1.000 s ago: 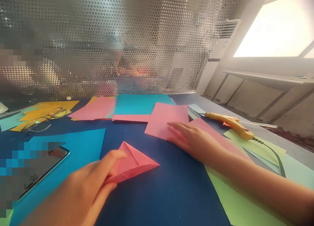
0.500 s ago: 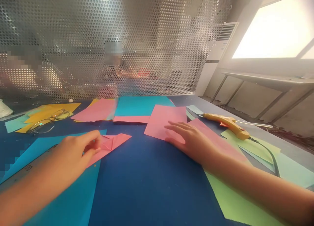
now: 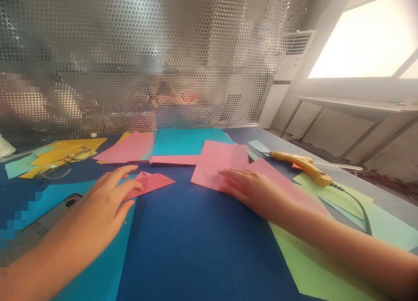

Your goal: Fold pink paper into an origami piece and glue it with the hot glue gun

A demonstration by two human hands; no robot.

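Observation:
A folded pink paper piece (image 3: 150, 182) lies on the dark blue table sheet (image 3: 196, 240), partly on a turquoise sheet (image 3: 98, 266). My left hand (image 3: 101, 205) hovers over its left end with fingers spread, fingertips at or just off the paper. My right hand (image 3: 251, 187) rests flat, fingers apart, on a flat pink sheet (image 3: 218, 161) to the right. Neither hand grips anything.
Glasses (image 3: 58, 164) lie on yellow paper at the far left. A phone (image 3: 42, 224) sits by my left arm. A yellow glue gun (image 3: 303, 166) with its cord lies at the right, over green sheets (image 3: 313, 266). More pink and turquoise sheets (image 3: 186, 142) lie before a perforated metal screen.
My left hand carried the folded pink piece from the near middle leftward and away from me, set it down and let go. My right hand stayed on the pink sheet.

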